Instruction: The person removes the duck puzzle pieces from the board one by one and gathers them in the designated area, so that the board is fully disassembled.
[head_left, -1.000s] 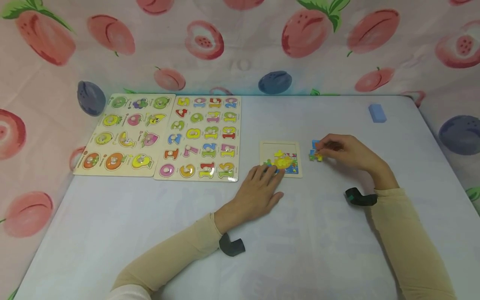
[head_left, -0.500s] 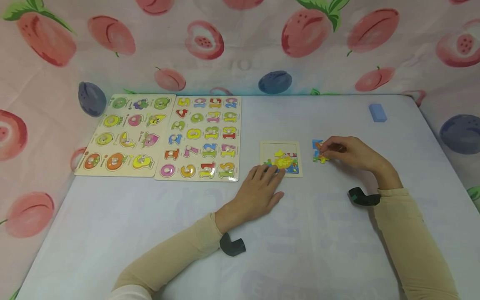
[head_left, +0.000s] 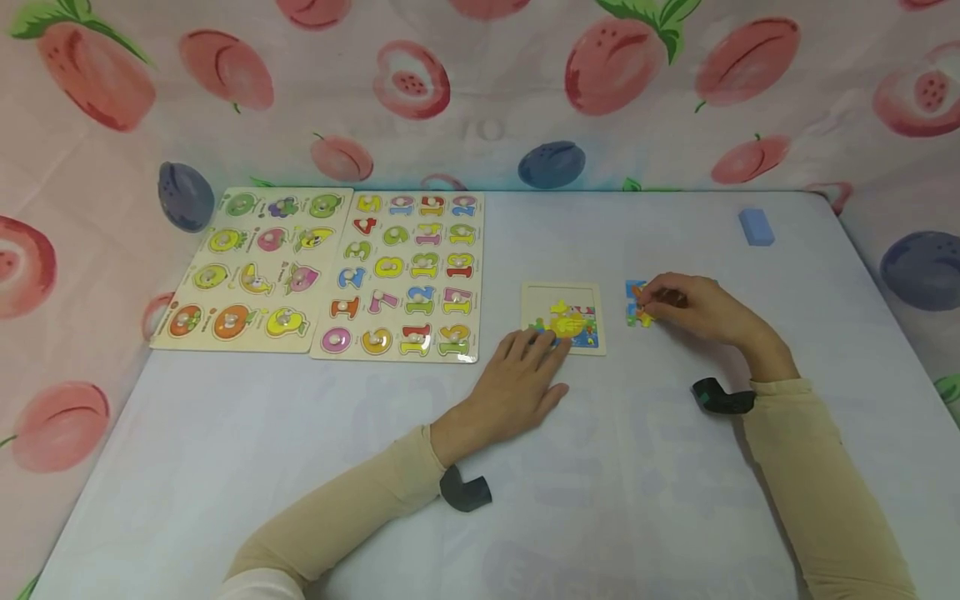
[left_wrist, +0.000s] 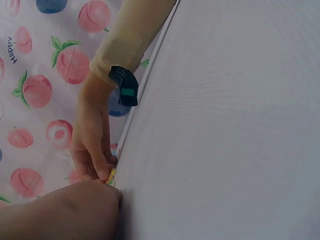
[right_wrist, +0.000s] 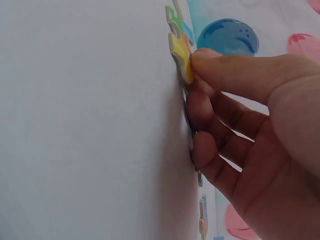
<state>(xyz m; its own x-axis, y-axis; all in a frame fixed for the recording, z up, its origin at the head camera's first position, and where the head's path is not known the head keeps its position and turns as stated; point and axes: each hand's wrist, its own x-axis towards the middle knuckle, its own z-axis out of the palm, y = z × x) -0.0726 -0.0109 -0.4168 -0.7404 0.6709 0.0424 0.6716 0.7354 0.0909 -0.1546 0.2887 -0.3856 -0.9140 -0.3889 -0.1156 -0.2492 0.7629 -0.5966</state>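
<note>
White table [head_left: 360, 467] before a hanging cover [head_left: 480, 50] printed with pink peaches, dark blue fruit and green leaves; the print also runs along both sides. The tabletop is smooth and pale, with faint marks showing in it. At its left lie two flat, light wood-toned boards, edges touching: a fruit knob puzzle [head_left: 259, 342] and a number knob puzzle [head_left: 393, 356]. A blue rectangular block [head_left: 756, 227] occupies the far right. In the middle lies a small square jigsaw tray [head_left: 543, 298], thin-framed and partly filled with yellow and blue pieces. The left hand [head_left: 510, 387] rests its extended fingers on the tray's near edge, gripping nothing. Just right of the tray are flat, lobed jigsaw pieces [head_left: 633, 311] in blue, green, yellow and orange; the right hand [head_left: 701, 307], fingers bent, pinches their right side. Close-fitting beige sleeves [head_left: 360, 500] cover both forearms.
</note>
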